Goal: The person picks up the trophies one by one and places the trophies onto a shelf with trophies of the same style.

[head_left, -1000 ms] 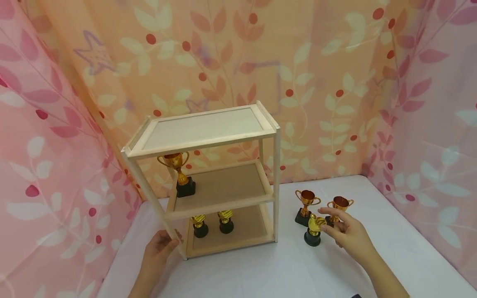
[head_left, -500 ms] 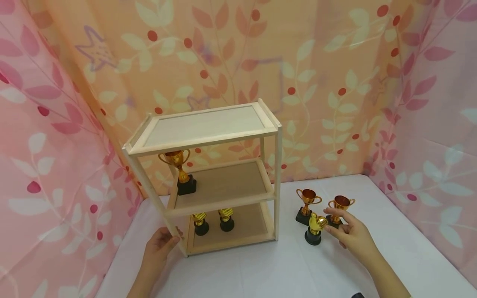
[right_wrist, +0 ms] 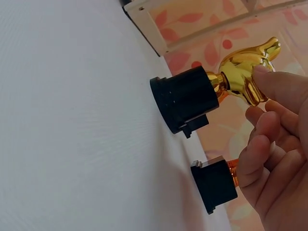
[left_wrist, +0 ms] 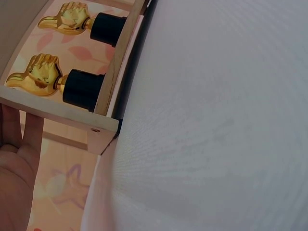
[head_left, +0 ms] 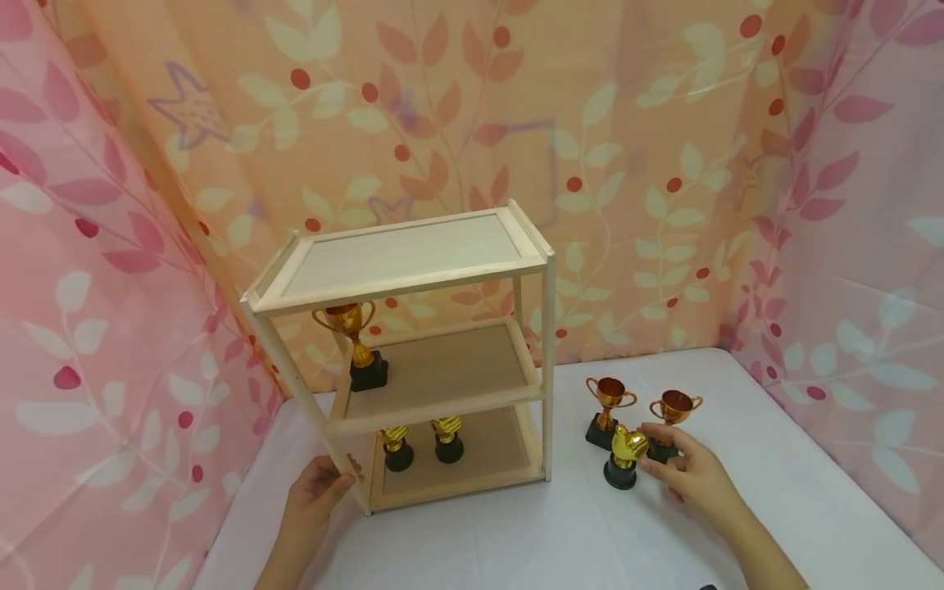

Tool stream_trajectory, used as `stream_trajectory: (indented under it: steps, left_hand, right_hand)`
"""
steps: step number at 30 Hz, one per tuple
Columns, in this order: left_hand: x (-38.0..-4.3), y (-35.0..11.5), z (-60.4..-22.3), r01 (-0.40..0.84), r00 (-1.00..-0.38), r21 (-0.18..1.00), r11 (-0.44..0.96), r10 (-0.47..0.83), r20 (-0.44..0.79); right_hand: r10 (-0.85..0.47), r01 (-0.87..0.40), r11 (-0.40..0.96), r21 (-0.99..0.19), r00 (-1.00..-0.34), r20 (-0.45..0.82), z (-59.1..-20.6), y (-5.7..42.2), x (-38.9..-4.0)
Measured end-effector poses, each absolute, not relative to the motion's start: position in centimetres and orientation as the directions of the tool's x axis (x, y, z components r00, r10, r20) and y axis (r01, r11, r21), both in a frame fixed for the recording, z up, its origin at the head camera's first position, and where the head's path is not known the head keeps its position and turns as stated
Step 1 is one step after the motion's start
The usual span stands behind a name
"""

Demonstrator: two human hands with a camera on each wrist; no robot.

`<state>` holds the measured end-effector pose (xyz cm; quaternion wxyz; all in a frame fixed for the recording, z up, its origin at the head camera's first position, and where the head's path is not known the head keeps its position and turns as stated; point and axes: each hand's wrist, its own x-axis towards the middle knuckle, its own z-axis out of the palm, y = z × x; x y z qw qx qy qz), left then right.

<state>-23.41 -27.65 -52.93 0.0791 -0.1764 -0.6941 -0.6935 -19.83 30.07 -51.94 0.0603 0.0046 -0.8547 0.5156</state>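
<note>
My left hand (head_left: 313, 496) holds the left front post of a pale wooden three-tier shelf (head_left: 435, 415), fingers behind the post in the left wrist view. My right hand (head_left: 696, 475) pinches the golden top of a thumbs-up trophy (head_left: 621, 474), whose black base stands upright on the table. In the right wrist view the thumb lies on the gold part of this trophy (right_wrist: 190, 94); the fingertips behind it are partly hidden. Two bronze-coloured cup trophies, a left one (head_left: 609, 393) and a right one (head_left: 674, 403), stand just behind; my hand partly covers the right one.
On the middle tier, at the left, stands a larger gold cup trophy (head_left: 367, 370). Two thumbs-up trophies, a left one (left_wrist: 84, 89) and a right one (left_wrist: 108, 29), occupy the bottom tier. Flowered curtains (head_left: 457, 106) surround the white-covered table (head_left: 501, 541).
My right hand's index finger has come down and closer round the golden top of the thumbs-up trophy. The left hand and shelf stay put; the head view shifts slightly.
</note>
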Motion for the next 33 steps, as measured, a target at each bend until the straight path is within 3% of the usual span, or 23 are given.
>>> stream_trajectory:
  steps: [18, 33]
  left_hand:
    - [-23.6, -27.8, -53.2, 0.365, -0.921, 0.931, -0.006, 0.144, 0.362]
    - [-23.4, -27.7, -52.8, 0.334, -0.934, 0.942, -0.001, 0.135, 0.331]
  right_hand:
    - [-0.016, 0.08, 0.42, -0.904, -0.995, -0.096, -52.8, 29.9, -19.8]
    - [0.001, 0.09, 0.508, -0.857, -0.995, -0.104, -54.3, 29.1, -20.1]
